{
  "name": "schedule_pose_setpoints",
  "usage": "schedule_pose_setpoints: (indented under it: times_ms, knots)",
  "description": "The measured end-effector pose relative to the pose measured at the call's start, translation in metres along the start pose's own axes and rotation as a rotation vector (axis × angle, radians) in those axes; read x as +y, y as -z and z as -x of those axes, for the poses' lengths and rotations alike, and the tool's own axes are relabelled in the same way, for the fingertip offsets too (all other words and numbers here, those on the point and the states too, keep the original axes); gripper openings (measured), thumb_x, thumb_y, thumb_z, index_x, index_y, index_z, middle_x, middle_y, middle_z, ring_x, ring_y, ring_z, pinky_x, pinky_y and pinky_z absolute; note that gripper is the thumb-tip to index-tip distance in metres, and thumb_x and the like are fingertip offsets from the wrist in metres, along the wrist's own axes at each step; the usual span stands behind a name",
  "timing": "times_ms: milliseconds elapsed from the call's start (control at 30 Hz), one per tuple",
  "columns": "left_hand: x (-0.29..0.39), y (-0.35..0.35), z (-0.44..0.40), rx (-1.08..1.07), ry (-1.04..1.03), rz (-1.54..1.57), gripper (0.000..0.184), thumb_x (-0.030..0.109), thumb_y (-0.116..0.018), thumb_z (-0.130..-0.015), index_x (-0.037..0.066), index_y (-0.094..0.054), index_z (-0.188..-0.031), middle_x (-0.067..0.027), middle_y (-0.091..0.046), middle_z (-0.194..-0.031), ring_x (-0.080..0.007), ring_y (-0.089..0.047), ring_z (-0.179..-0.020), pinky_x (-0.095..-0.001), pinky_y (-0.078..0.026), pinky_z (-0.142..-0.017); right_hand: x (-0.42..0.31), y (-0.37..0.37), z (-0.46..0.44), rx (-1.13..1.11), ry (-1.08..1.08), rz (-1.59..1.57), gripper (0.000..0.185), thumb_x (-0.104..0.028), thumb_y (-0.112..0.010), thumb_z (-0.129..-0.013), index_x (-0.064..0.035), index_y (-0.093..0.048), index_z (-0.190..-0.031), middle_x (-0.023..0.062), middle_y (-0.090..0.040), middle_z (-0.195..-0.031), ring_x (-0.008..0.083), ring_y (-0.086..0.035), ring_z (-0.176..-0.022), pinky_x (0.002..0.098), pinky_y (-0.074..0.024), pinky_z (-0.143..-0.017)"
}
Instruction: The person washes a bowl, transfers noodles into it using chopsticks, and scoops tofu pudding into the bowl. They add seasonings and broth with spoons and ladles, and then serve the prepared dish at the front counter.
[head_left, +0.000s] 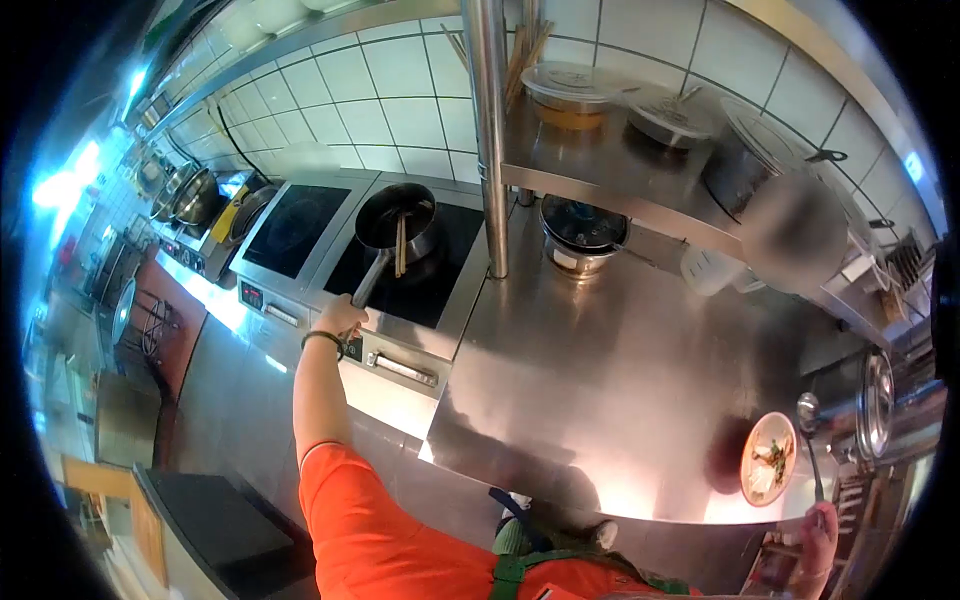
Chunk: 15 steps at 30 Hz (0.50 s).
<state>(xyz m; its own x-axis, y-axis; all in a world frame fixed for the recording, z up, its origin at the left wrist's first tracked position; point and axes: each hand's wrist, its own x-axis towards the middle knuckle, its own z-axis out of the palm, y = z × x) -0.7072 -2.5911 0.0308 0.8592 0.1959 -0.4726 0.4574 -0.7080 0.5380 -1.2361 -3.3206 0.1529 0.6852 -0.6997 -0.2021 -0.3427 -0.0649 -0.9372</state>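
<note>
My left hand (343,318) is closed round the handle of a dark frying pan (380,215), which sits on the black cooktop (420,290). A pair of chopsticks (401,245) leans out of the pan over its near rim. At the lower right, my right hand (818,535) grips the handle end of a metal ladle (812,430). The ladle's bowl points away from me, just right of a round bowl (768,460) holding white and green food. That bowl is near the front right of the steel counter (620,380).
Another cooktop (297,230) lies left of the pan. A lidded pot (582,235) stands behind the counter's left part, beside a metal post (490,150). Covered containers (570,95) sit on the steel shelf (620,165). A tall pot (870,400) stands at the right.
</note>
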Motion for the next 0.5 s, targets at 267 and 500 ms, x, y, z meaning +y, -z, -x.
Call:
schedule_pose_setpoints:
  times_ms: [267,500]
  knots:
    - [-0.080,-0.009,0.079,0.133,-0.319,-0.285,0.040,0.017,-0.064,-0.070,-0.004,-0.053,-0.103,-0.0227,-0.061,-0.094,-0.0363,-0.058,-0.090,-0.0422,-0.046,-0.076,0.032,-0.030,0.010,0.405,0.141,-0.330,0.013,-0.022,-0.049,-0.090,-0.0113,-0.051,-0.085,-0.0062,-0.041,-0.072,0.0037,-0.037,-0.064,0.0194,-0.0306,-0.055]
    - [-0.047,-0.029,0.246,0.018,-0.194,-0.176,0.020,-0.001,-0.054,-0.066,0.001,-0.043,-0.082,-0.0049,-0.042,-0.058,-0.0139,-0.046,-0.043,-0.0276,-0.038,-0.038,0.018,-0.031,0.033,0.439,0.335,-0.224,0.012,-0.012,-0.051,-0.085,-0.0030,-0.057,-0.081,-0.0007,-0.050,-0.062,0.0066,-0.045,-0.055,0.0200,-0.0345,-0.050]
